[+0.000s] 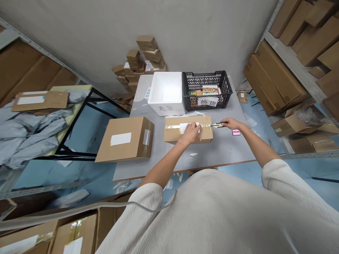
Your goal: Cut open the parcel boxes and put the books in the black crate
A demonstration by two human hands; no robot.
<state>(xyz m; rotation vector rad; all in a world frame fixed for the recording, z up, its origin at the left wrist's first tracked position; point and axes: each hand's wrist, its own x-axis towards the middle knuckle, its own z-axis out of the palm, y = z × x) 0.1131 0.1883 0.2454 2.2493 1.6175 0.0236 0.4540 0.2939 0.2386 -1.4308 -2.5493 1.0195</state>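
A small taped cardboard box [174, 134] with a white label lies in the middle of the grey table [225, 151]. My left hand [191, 131] rests flat on its top, fingers stretched over the label. My right hand [231, 124] is closed on a yellow-and-black utility knife [217, 125]. The knife's tip sits at the right end of the box's tape seam.
A larger labelled box [125, 138] overhangs the table's left edge. Behind stand a white foam bin [166, 92] and a black plastic crate [206, 90] with a paper sign. A small pink item [236, 132] lies right of the box. Shelves of cartons stand at the right.
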